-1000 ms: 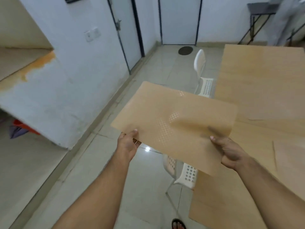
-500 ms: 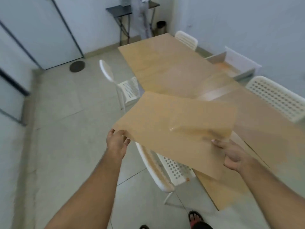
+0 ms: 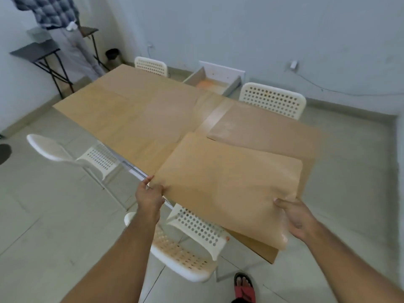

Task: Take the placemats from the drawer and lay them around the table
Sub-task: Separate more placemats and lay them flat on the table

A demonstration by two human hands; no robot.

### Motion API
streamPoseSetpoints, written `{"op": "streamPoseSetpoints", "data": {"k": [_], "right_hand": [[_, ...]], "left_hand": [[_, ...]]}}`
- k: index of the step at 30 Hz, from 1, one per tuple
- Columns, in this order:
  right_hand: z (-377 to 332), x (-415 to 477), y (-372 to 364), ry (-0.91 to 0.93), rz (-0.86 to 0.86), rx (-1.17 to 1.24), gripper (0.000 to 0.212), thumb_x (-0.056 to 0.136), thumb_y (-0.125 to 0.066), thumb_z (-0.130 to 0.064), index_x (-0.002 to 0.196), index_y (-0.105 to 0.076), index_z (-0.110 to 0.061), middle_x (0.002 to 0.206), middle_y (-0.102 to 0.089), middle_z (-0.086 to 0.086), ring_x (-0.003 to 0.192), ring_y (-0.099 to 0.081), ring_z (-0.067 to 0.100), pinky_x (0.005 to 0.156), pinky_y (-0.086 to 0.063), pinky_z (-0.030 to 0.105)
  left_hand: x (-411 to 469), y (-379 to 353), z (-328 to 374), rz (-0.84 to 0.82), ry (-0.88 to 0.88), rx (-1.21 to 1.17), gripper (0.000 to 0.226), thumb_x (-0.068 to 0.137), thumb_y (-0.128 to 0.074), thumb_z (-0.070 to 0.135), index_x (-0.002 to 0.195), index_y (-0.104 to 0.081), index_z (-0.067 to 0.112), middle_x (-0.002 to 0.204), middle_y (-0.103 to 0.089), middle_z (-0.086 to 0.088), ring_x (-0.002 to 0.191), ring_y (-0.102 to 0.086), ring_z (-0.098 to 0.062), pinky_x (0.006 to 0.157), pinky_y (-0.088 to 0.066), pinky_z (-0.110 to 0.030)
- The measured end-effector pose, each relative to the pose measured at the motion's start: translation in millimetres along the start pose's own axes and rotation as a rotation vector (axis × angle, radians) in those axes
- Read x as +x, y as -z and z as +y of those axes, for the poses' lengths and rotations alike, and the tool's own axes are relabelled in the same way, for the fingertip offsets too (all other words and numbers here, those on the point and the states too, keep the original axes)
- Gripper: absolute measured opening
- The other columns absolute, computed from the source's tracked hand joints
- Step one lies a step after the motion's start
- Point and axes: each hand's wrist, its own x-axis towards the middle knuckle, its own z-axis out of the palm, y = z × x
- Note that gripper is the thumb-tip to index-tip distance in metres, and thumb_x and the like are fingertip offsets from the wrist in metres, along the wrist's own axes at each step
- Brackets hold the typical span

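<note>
I hold a tan placemat (image 3: pixel 227 184) flat over the near end of the wooden table (image 3: pixel 131 119). My left hand (image 3: pixel 149 196) pinches its near left corner and my right hand (image 3: pixel 295 217) grips its near right edge. The mat overhangs the table's near edge above a white chair. Another placemat (image 3: pixel 262 130) lies on the table at the far right side, in front of a chair. More mats of the same tan colour seem to lie farther up the table, hard to tell from the tabletop. An open drawer (image 3: pixel 213 83) stands on the floor beyond the table.
White perforated chairs stand around the table: one below the held mat (image 3: pixel 188 243), one at the left (image 3: pixel 72 154), one at the far end (image 3: pixel 150 66), one at the right (image 3: pixel 273 99). A person (image 3: pixel 63 29) stands by a black side table (image 3: pixel 37 51) at the back left.
My view has swung right, from the wall and doors to the whole table. The held mat has come down over the table's near end, both hands still gripping it.
</note>
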Motion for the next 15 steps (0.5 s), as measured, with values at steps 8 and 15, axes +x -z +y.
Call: {"op": "streamPoseSetpoints", "data": {"k": [8, 15], "right_hand": [[16, 11, -10, 0.062, 0.241, -0.059, 0.021, 0.096, -0.063, -0.009, 0.116, -0.069, -0.012, 0.109, -0.073, 0.009, 0.099, -0.069, 0.031, 0.092, -0.054, 0.048], [36, 6, -28, 0.064, 0.419, 0.026, 0.029, 0.093, -0.067, -0.008, 0.121, -0.065, -0.012, 0.113, -0.07, 0.012, 0.098, -0.067, 0.033, 0.085, -0.054, 0.045]], "left_hand": [[34, -36, -4, -0.121, -0.093, 0.199, 0.019, 0.094, -0.066, 0.012, 0.111, -0.059, 0.016, 0.091, -0.068, -0.009, 0.073, -0.06, -0.018, 0.074, -0.05, -0.036], [88, -52, -9, -0.252, -0.078, 0.376, 0.012, 0.097, -0.062, 0.011, 0.097, -0.056, 0.02, 0.105, -0.07, -0.012, 0.078, -0.06, -0.024, 0.074, -0.05, -0.036]]}}
